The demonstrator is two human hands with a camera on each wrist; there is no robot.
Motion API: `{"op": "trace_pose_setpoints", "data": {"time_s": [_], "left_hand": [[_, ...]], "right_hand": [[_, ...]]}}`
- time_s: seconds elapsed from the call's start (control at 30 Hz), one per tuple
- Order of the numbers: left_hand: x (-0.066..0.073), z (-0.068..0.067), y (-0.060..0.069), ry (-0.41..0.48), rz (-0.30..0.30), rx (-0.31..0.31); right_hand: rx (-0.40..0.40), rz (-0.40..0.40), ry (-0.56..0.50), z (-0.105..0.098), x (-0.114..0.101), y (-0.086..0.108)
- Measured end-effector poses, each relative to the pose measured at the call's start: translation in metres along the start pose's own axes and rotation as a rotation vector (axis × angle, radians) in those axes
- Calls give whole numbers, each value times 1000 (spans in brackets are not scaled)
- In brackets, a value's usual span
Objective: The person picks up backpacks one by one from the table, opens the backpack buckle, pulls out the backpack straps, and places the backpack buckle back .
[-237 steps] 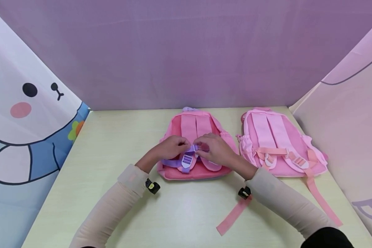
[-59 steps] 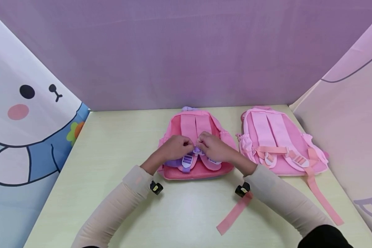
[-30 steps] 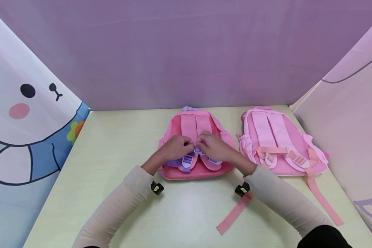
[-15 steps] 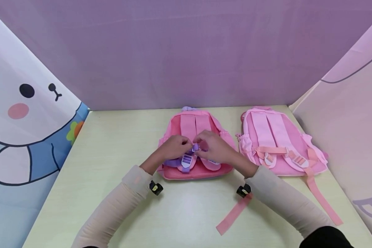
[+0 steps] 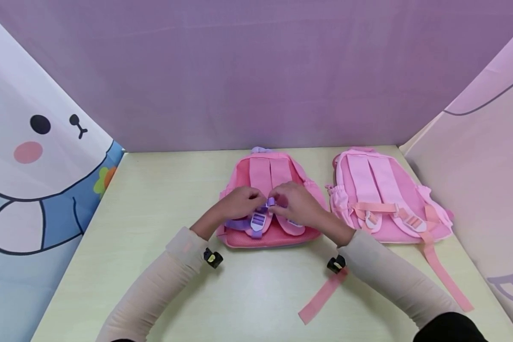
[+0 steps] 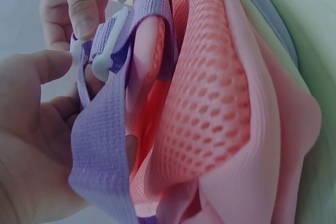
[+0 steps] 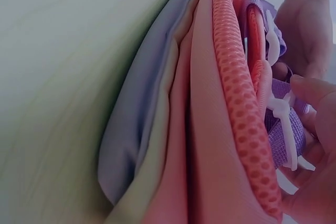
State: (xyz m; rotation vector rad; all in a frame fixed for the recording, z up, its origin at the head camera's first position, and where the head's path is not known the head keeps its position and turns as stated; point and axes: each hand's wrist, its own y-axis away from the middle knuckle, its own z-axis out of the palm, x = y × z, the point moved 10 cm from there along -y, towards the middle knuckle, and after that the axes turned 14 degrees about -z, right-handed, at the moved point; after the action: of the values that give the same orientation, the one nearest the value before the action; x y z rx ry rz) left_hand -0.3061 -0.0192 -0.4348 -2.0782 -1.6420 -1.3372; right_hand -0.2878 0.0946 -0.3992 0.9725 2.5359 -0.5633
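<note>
A pink backpack point(image 5: 239, 178) lies on the table, straps up. Over its lower middle, my two hands meet at a narrow purple strap point(image 5: 270, 202). My left hand point(image 5: 237, 203) pinches a small white buckle point(image 6: 77, 51) on this strap between thumb and fingers. From the other side, my right hand point(image 5: 297, 204) pinches the purple strap close to the buckle, thumb on top. Below the hands sits a white strap adjuster point(image 5: 258, 222) with purple webbing threaded through it. Fingers partly cover the small buckle, so how the webbing runs through it is hard to see.
A second, lighter pink backpack point(image 5: 393, 190) lies at the right, with peach straps. One long loose strap point(image 5: 444, 280) hangs from it towards the table's front. Another pink strap end point(image 5: 322, 297) shows under my right wrist. A purple backdrop point(image 5: 256, 76) rises behind the table.
The hands drew close together over the buckle, hiding most of it. Since one second ago the right hand has shifted slightly and its fingers parted, so a purple strap loop shows between the hands.
</note>
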Motion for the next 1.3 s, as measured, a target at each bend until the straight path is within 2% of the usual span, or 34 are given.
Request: {"op": "trace_pose_setpoints", "data": {"time_s": [0.13,0.37,0.67,0.93,1.3], "left_hand": [[-2,-3,3,4,8,-10],[-5,-8,7,6,-12,-7],[-6,-6,6,28,-27,-16],[-7,-5,4,88,-30,-37],[-13,-1,0,144,-90,-58]], "right_hand": [[0,8,4,-2,-1,1],[16,-22,35,-4,-3,-1],[31,-20,28,-5,-2,0],[44,-25,21,-4,-1,1],[59,-34,-12,-4,-3,1]]}}
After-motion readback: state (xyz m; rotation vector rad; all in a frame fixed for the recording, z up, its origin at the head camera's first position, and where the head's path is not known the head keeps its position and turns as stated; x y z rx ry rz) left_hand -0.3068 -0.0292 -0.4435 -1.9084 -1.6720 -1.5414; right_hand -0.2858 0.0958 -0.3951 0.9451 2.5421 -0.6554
